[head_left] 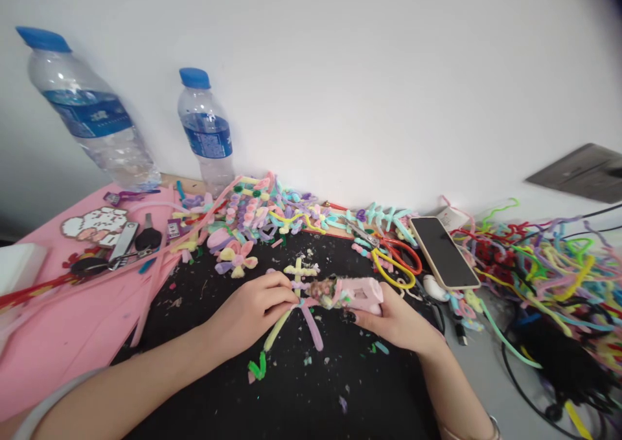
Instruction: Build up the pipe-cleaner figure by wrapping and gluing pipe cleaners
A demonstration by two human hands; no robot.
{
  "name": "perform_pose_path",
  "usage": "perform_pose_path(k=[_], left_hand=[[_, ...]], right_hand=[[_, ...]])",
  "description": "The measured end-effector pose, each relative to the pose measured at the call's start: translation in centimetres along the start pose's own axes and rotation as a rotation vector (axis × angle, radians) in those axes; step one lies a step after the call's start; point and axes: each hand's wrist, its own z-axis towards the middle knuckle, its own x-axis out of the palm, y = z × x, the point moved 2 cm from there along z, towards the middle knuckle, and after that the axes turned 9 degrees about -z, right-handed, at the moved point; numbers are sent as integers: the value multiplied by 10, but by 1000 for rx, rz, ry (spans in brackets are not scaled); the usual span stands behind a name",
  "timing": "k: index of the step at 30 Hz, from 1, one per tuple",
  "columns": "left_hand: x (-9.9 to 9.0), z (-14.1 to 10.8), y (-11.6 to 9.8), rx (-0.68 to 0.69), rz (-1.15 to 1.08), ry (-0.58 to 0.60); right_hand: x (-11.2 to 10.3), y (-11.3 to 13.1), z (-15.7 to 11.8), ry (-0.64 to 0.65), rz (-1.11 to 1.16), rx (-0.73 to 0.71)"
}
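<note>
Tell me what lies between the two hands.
The head view shows a fuzzy-stem piece pinched in the left hand and a pink tool held in the right hand.

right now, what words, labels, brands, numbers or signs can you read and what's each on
No text reads clearly.
Left bottle's blue label: white markings, too blurred to read.
Right bottle's blue label: white print, too small to read.
Purple-and-white tag: marks too small to read.
Pink tool in the right hand: no readable lettering.
</note>
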Motion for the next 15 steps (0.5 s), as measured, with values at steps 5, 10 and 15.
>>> perform_pose_path(k=[5, 10, 15], left_hand=[[1, 0, 0, 5, 6, -5], [1, -1, -1, 3, 11, -4], [1, 0, -1, 3, 12, 26]], right_hand=[[-1, 2, 0, -8, -61, 0], [-1, 2, -2, 6, -109, 0], [0, 3, -2, 20, -124, -9]])
